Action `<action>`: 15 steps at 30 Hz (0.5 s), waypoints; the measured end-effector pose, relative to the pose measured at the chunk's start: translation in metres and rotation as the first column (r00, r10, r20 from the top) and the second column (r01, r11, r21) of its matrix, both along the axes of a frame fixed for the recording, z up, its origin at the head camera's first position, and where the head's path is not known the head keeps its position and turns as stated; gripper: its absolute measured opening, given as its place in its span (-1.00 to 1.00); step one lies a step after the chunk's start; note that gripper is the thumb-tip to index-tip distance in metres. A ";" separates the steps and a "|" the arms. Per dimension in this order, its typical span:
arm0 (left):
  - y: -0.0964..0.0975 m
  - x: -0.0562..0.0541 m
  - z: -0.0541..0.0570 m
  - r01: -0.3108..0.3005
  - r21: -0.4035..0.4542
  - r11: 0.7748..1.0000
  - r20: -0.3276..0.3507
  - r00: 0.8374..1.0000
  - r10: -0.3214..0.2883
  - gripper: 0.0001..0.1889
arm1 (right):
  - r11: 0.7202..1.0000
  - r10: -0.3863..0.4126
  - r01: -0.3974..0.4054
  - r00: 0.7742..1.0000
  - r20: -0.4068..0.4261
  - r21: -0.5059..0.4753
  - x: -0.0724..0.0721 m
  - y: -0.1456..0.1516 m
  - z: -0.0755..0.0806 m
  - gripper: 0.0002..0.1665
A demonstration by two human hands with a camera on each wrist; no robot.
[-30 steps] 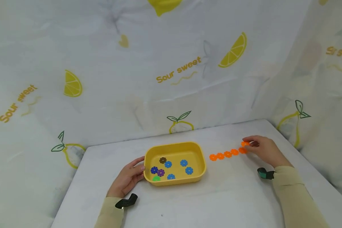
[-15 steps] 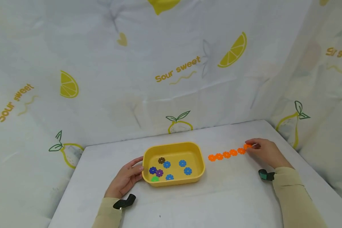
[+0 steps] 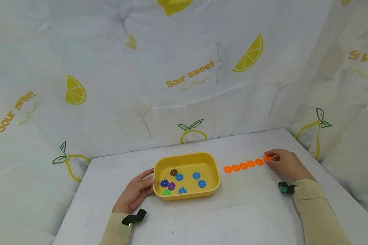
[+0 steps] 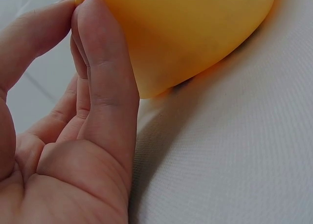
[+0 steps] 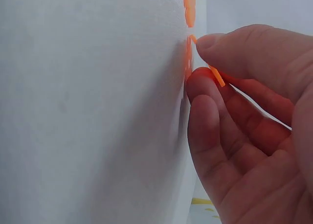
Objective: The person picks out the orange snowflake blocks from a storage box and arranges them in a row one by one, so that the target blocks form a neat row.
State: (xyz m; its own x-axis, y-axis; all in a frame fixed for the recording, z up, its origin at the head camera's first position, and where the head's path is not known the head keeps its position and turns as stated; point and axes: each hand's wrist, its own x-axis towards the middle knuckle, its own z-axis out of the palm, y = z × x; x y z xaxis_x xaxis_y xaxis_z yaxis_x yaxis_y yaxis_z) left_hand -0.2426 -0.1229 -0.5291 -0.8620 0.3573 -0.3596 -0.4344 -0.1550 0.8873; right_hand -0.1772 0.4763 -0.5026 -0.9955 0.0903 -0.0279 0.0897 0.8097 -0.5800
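Observation:
A yellow plastic basin stands left of the table's middle. My left hand pinches its left rim between thumb and fingers; the left wrist view shows the basin's side wall beyond the thumb. To the right of the basin, several orange flower-shaped discs lie in a slanting row. At the row's far right end my right hand holds another orange disc between thumb and fingers. Seen edge-on in the right wrist view, that held disc is tilted up from the tabletop.
Inside the basin lie several loose flower discs: light blue, dark blue, purple, brown and green. A white cloth covers the table. Lemon-printed curtains hang behind and on both sides.
My right hand has lowered the orange disc from above the row to its right end, moving slightly right and down. The left hand keeps its hold on the basin.

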 end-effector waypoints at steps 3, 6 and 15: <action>0.000 0.000 0.000 0.001 0.002 1.000 0.001 1.000 -0.001 -0.28 | 1.000 -0.001 0.001 1.000 -0.002 0.001 0.000 0.000 -0.001 -0.51; 0.001 0.000 0.000 0.003 0.001 1.000 0.002 1.000 -0.003 -0.28 | 1.000 -0.003 0.003 1.000 -0.003 0.001 0.000 0.000 -0.001 -0.51; 0.002 -0.001 0.001 0.002 -0.018 1.000 -0.008 1.000 -0.002 -0.27 | 1.000 -0.009 0.009 1.000 0.008 0.009 0.000 -0.004 0.003 -0.51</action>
